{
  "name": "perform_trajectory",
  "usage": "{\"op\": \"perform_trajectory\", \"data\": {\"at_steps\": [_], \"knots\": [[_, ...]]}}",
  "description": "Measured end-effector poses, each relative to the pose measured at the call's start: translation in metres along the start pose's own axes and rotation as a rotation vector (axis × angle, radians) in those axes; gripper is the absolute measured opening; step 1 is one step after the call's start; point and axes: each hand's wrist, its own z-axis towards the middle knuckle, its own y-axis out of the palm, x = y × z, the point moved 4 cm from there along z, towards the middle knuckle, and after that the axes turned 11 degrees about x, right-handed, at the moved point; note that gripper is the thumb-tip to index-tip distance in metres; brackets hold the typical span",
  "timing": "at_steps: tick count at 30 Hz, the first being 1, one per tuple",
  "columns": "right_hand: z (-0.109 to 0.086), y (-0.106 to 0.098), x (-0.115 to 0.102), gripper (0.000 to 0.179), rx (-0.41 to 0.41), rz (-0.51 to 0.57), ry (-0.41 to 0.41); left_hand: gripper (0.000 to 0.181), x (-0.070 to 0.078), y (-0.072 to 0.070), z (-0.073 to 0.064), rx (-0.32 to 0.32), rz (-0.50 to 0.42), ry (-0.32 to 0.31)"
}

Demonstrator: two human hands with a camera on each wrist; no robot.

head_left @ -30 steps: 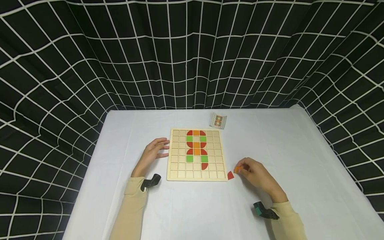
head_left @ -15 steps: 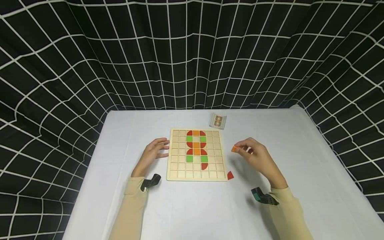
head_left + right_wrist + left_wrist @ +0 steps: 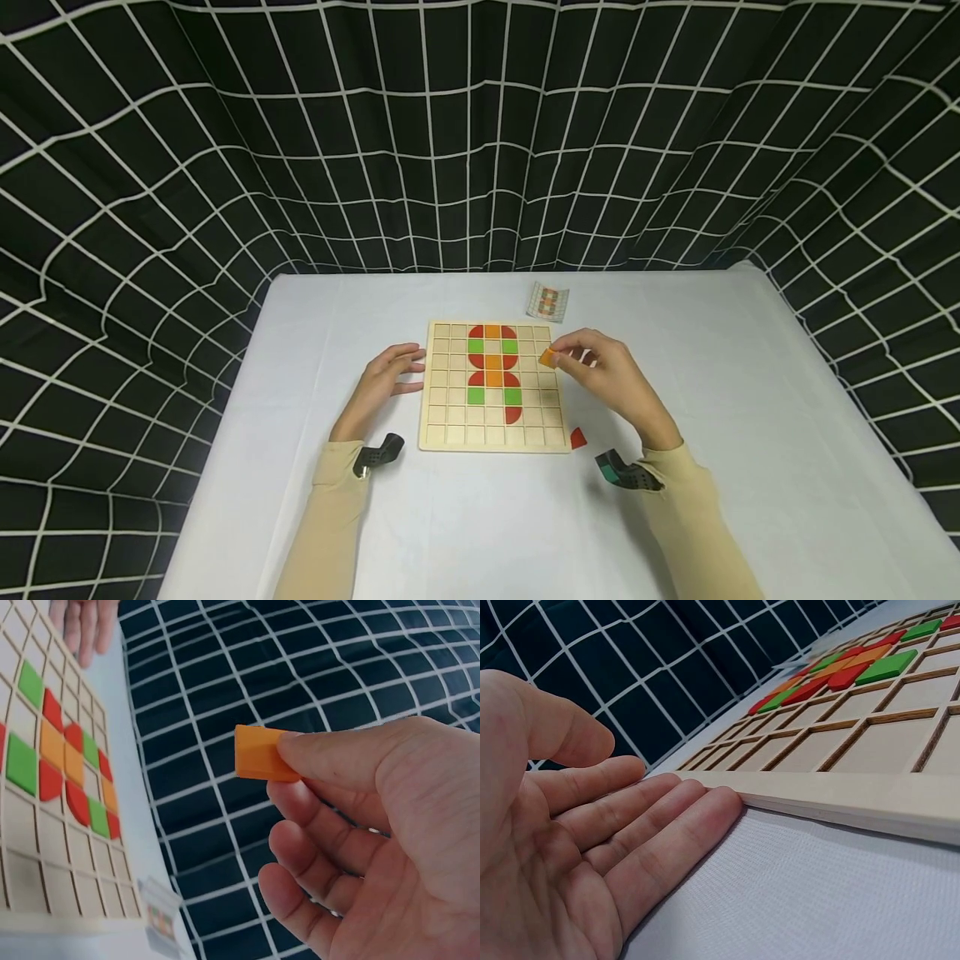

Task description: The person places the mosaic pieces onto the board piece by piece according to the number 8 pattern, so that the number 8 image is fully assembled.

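Between thumb and index finger, my right hand (image 3: 611,379) pinches an orange square tile (image 3: 262,753), held up over the right side of the wooden grid board (image 3: 453,429). Red rounded tiles, green square tiles (image 3: 476,396) and orange square tiles (image 3: 493,371) sit in the board's middle columns. The lowest is a single red quarter-round tile (image 3: 513,415). My left hand (image 3: 378,387) lies at the board's left edge with extended fingers, its fingertips (image 3: 724,802) right at the wooden rim in the left wrist view.
A loose red tile (image 3: 578,438) lies on the white cloth by the board's lower right corner. Behind the board lies a small pattern card (image 3: 548,302) with a printed coloured figure. A black curtain with white grid lines (image 3: 480,142) surrounds the table (image 3: 480,525).
My right hand has lifted the orange tile from the cloth beside the red tile and carried it up and left over the board's right side. My left hand has stayed in place.
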Motion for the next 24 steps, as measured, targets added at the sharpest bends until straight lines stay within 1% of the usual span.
{"op": "perform_trajectory", "data": {"at_steps": [4,9,13,16,24], "knots": [[0.002,0.012,-0.005,0.012,-0.036,0.017,-0.005,0.042,0.001,0.0,0.0,-0.004,-0.002,0.009],[0.004,0.028,-0.011,0.011,-0.073,0.024,-0.034,0.042,0.001,0.0,0.0,-0.002,0.002,0.013],[0.003,0.041,-0.013,0.013,-0.117,0.033,-0.044,0.041,0.001,0.0,0.0,0.002,0.006,0.013],[0.002,0.051,-0.013,0.015,-0.146,0.024,-0.052,0.041,0.0,0.0,0.0,0.0,0.008,0.016],[0.0,0.069,-0.01,0.006,-0.19,-0.014,-0.098,0.04,0.0,-0.001,0.0,0.006,0.01,0.004]]}}
